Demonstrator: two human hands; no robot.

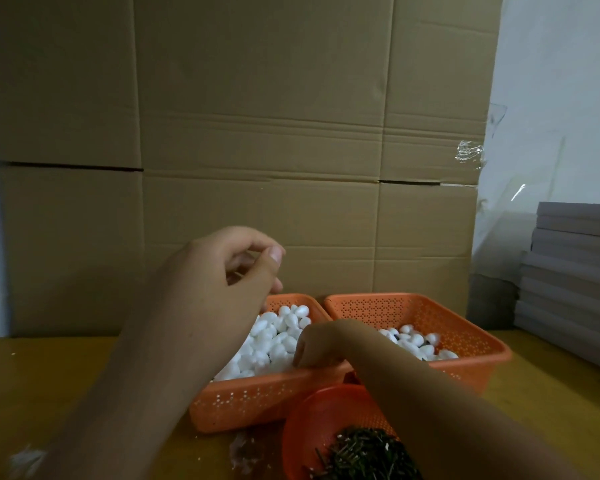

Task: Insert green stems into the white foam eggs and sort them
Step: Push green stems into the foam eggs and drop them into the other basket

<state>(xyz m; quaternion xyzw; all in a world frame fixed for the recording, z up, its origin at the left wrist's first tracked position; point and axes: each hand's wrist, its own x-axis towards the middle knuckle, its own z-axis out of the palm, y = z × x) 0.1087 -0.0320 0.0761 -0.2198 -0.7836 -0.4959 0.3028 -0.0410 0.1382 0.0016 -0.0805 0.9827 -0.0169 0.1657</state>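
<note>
Cardboard wall (257,133) behind our yellow bench (49,375), two orange perforated plastic baskets side by side.

White foam eggs (274,341) fill the left orange basket (257,400); fewer lie in the right orange basket (430,313), some with dark spots. Our right hand (317,344) reaches into the left basket, fingers curled down among the eggs; we cannot tell what it grasps. Our left hand (229,265) hovers above that basket, fingers curled, seemingly holding nothing. Green stems (364,455) are heaped in a round orange bowl (312,420) nearest us. Grey boards (575,271) are stacked at right.
</note>
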